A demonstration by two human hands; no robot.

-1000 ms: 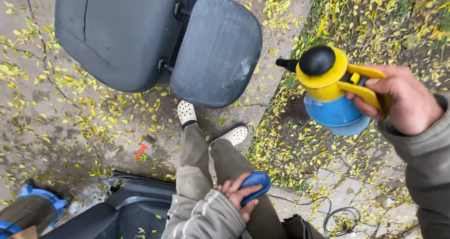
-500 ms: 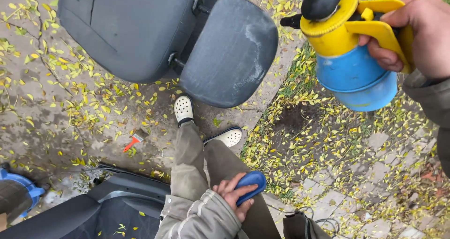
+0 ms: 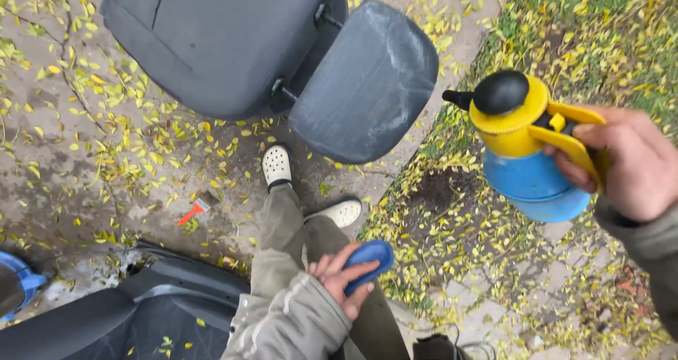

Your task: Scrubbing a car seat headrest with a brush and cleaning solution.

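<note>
Here, I look straight down and I see 2 hands at work over a paved ground (image 3: pixel 92 183) covered with small yellow leaves.

My right hand (image 3: pixel 628 166), at about 3 o'clock in the view, is closed around the yellow handle of a pump sprayer (image 3: pixel 526 145). The grip holds it firmly: the fingers wrap the handle from below and the thumb lies on top. The sprayer has a blue tank, a yellow upper part and a black round knob, and its short black nozzle points toward 9 o'clock, at the headrest. It hangs in the air above the strip of grass and leaves (image 3: pixel 565 42), touching nothing else.

My left hand (image 3: pixel 342 279), at about 6 o'clock, is closed on a blue oval brush (image 3: pixel 369 261). The fingers curl over its lower edge, and the hand is just above my thigh in the grey-green trousers (image 3: pixel 289 240).

At 12 o'clock a dark grey car seat (image 3: pixel 219 42) lies on the ground, with its headrest (image 3: pixel 367 85) joined by 2 metal rods. The headrest surface looks dull and streaked. My 2 pale clogs (image 3: pixel 277 166) stand just beside the headrest, at its lower edge.

At 9 o'clock a small red and silver tool (image 3: pixel 192 212) lies alone among the leaves. At 7 o'clock there is another dark seat part (image 3: pixel 141 310), and at the left edge a blue object (image 3: pixel 18 282), only partly in view.
</note>
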